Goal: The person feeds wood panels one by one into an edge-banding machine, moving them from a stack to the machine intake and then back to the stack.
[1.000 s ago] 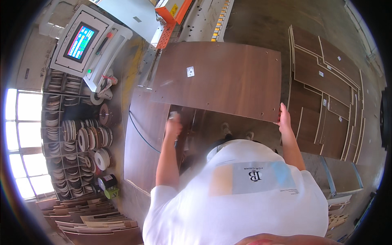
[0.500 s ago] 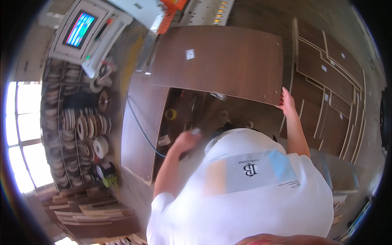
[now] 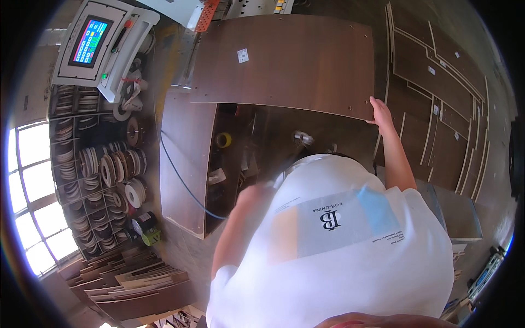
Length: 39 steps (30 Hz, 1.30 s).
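A large brown wood panel (image 3: 295, 65) with a small white label (image 3: 243, 56) lies in front of me. My right hand (image 3: 381, 113) grips its near right corner, thumb on the top face and fingers curled at the edge. My left hand (image 3: 253, 199) is smeared by motion close to my body, left of my white shirt; its fingers cannot be made out. The panel's left end overlaps a brown-topped bench (image 3: 186, 126). Inside the bench's open side shows a yellow tape roll (image 3: 223, 140). A blue-grey hose (image 3: 178, 174) curves across the bench toward my left arm.
At the far left stands a machine control panel (image 3: 90, 44) with a lit screen. A rack of edge-banding rolls (image 3: 112, 167) runs below it. Stacked brown boards (image 3: 437, 87) lie on the right, and offcut strips (image 3: 136, 284) at lower left. Orange guarding (image 3: 206, 15) sits at the top.
My left hand has drawn in toward my body. The panel, right hand and surroundings appear shifted slightly up and left in view; my right hand keeps its hold on the panel corner.
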Motion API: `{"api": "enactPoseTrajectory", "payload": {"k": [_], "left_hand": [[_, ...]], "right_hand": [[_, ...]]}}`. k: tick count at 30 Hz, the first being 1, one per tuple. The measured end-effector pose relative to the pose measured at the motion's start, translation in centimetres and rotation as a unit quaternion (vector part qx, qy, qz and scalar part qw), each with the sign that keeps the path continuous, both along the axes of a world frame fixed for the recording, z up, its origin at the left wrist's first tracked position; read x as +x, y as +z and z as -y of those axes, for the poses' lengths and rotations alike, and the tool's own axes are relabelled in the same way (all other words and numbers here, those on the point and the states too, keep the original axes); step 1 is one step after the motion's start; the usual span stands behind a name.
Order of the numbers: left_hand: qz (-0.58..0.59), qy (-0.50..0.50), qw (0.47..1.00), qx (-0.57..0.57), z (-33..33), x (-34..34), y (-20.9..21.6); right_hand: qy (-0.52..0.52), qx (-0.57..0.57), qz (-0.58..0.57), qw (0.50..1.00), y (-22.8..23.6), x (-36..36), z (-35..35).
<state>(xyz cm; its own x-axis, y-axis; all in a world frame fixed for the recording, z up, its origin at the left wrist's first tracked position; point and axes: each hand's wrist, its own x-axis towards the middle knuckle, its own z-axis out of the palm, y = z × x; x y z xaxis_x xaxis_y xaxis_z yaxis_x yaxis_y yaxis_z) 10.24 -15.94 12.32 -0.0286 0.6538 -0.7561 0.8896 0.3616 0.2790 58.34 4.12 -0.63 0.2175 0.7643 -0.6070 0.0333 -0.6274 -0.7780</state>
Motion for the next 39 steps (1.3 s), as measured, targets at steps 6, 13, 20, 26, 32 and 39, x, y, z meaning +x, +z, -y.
{"api": "enactPoseTrajectory", "payload": {"k": [6, 13, 20, 26, 32, 39], "left_hand": [[0.003, -0.047, 0.998, -0.030, -1.7, 2.0, 3.0], [-0.074, 0.371, 0.912, 0.161, -0.2, -17.5, -8.5], [0.222, 0.652, 0.696, 0.204, -7.7, -16.9, -8.1], [0.359, 0.482, 0.784, 0.153, -13.4, -8.4, -12.0], [0.201, -0.064, 0.977, 0.028, -8.8, -3.4, -8.5], [0.117, 0.216, 0.969, 0.027, -1.6, -14.8, -7.8]], "right_hand": [[0.013, -0.003, 0.027, 1.000, 0.7, -0.2, -0.2], [0.010, -0.012, 0.066, 0.998, 0.7, -1.5, -0.6], [-0.042, 0.018, -0.014, 0.999, 2.2, -2.0, 0.1], [-0.037, 0.010, -0.065, 0.997, 5.6, -2.0, -0.1], [-0.045, -0.006, -0.047, 0.998, 5.0, -1.5, -0.2], [-0.034, -0.062, -0.048, 0.996, 2.4, -2.6, 1.0]]}}
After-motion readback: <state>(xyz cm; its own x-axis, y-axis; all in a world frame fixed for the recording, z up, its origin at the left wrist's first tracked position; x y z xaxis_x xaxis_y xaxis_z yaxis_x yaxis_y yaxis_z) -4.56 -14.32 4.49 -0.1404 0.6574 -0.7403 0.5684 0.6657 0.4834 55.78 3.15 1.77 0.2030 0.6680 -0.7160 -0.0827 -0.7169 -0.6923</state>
